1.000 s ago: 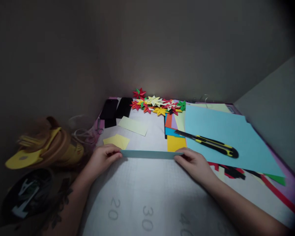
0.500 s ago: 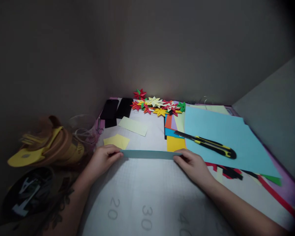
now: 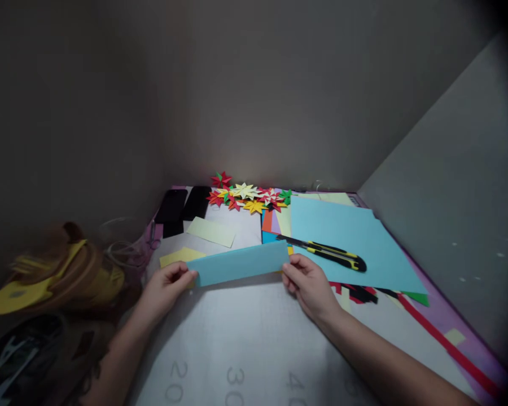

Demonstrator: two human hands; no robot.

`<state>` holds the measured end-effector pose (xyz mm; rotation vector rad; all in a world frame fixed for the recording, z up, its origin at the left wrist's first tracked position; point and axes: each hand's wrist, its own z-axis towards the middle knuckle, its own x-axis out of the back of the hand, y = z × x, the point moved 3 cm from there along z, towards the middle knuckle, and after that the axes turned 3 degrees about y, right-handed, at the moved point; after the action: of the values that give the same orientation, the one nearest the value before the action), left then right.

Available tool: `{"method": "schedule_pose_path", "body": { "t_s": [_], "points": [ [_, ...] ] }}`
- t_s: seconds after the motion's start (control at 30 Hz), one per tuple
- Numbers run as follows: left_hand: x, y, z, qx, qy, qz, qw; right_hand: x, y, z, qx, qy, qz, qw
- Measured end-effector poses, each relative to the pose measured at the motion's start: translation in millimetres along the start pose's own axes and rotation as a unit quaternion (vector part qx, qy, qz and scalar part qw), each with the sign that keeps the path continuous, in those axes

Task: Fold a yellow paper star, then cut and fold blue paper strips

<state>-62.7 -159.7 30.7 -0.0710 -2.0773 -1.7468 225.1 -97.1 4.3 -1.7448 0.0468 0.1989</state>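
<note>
A light-blue paper strip [image 3: 239,264] is stretched between my two hands above the table, its right end higher than its left. My left hand [image 3: 167,287] pinches the left end between thumb and fingers. Around the right end, my right hand [image 3: 307,282] is closed with thumb and fingertips. Just behind the strip lie pieces of yellow paper [image 3: 180,256] and a pale green paper piece [image 3: 211,231]. To the right, a black and yellow utility knife [image 3: 325,254] rests on a large light-blue sheet [image 3: 342,223].
Folded paper stars [image 3: 245,192] in several colours line the back of the table by the wall. Two dark phones [image 3: 172,206] lie back left. Paper scraps [image 3: 358,293] and a red strip [image 3: 444,338] are on the right. Caps [image 3: 38,282] and cables [image 3: 122,251] sit left.
The strip has turned its broad face toward me and tilted, with its right end raised. Both hands still hold it. The whole view has shifted, so the table appears further left and lower.
</note>
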Motion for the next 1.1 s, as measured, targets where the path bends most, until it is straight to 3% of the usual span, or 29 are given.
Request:
{"method": "schedule_pose_path", "body": {
  "t_s": [0.1,0.2,0.23,0.3,0.37,0.5,0.6,0.7,0.8,1.1],
  "points": [
    [-9.2,5,3,0.059,0.008,-0.103,0.993,-3,-18,-8,0.026,0.013,0.083,0.996],
    [-17.1,27,10,0.067,0.006,-0.246,0.967,1,-48,-24,0.186,-0.011,0.05,0.981],
    [-19.4,36,13,0.051,0.009,-0.294,0.954,2,-57,-30,0.267,-0.037,0.003,0.963],
    [-25.5,49,17,0.021,0.019,-0.372,0.928,1,-65,-40,0.421,-0.118,-0.117,0.892],
    [-36.3,49,19,0.026,0.025,-0.4,0.916,-4,-55,-41,0.496,-0.199,-0.218,0.816],
    [-54.1,15,14,0.039,0.098,-0.271,0.957,-14,-15,-23,0.45,-0.282,-0.349,0.772],
    [-51.6,1,2,-0.082,0.127,-0.035,0.988,-19,2,-18,0.428,-0.306,-0.39,0.755],
    [-49.2,2,-11,-0.16,0.029,0.164,0.973,-20,2,-22,0.435,-0.293,-0.39,0.757],
    [-50.3,3,-19,-0.155,-0.077,0.244,0.954,-21,0,-27,0.441,-0.288,-0.385,0.758],
    [-57.9,-3,-17,-0.166,-0.118,0.27,0.941,-25,10,-28,0.434,-0.301,-0.378,0.76]
  ]
}}
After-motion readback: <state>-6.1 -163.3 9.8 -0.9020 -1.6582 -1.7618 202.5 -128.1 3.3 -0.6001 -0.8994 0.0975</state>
